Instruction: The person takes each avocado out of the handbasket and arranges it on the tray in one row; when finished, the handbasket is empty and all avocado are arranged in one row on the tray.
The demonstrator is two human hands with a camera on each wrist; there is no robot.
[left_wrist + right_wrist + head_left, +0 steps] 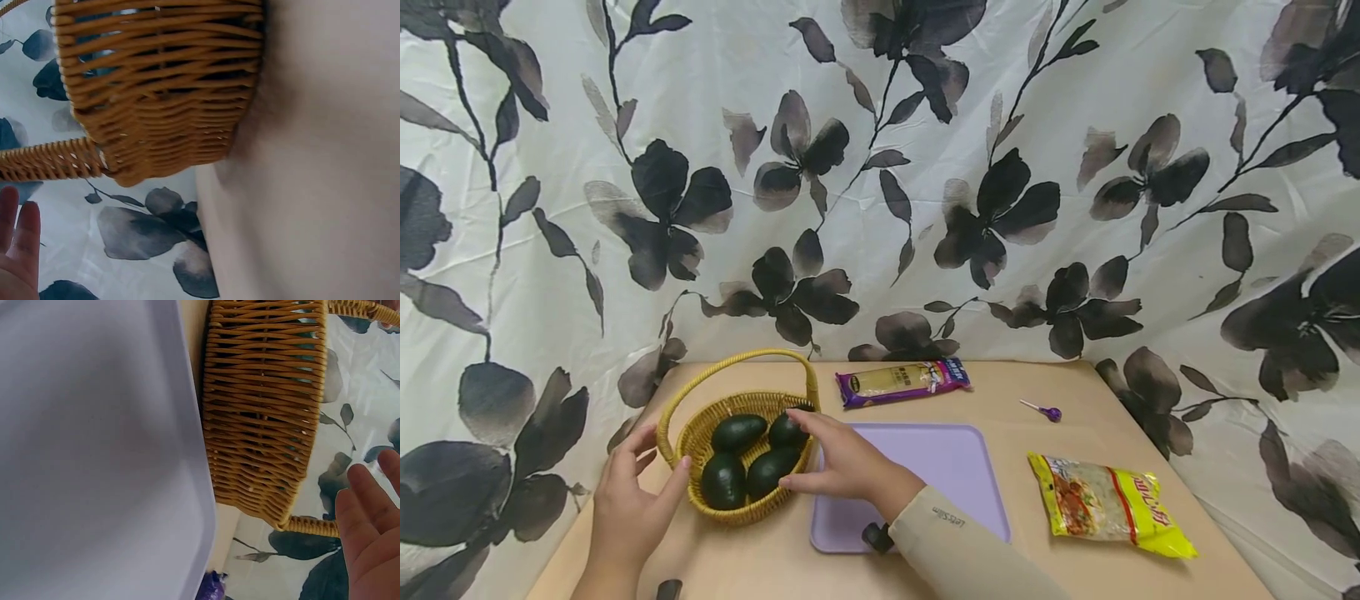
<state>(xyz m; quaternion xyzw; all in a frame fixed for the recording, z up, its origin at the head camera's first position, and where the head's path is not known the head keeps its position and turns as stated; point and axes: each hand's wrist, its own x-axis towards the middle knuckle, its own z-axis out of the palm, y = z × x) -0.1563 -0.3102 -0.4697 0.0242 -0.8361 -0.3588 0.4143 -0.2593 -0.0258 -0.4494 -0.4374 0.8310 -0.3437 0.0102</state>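
A yellow-brown wicker basket [737,515] with an arched handle [730,360] stands on the left of the table. Inside it lie several dark green avocados [724,482]. My left hand [638,510] is at the basket's left side, thumb and fingers spread apart and curled round nothing. Over the right rim reaches my right hand [846,460], its fingers extended near the right-hand avocados; whether it touches one cannot be told. In the right wrist view, straight fingers [369,519] show beside the woven wall [262,419] and nothing is gripped.
Right of the basket lies a lilac tray [925,458], partly under my right forearm. Behind it is a purple packet [898,382]. A purple lollipop [1051,412] and a yellow food bag [1108,504] lie further right. A floral cloth [880,183] hangs behind the table.
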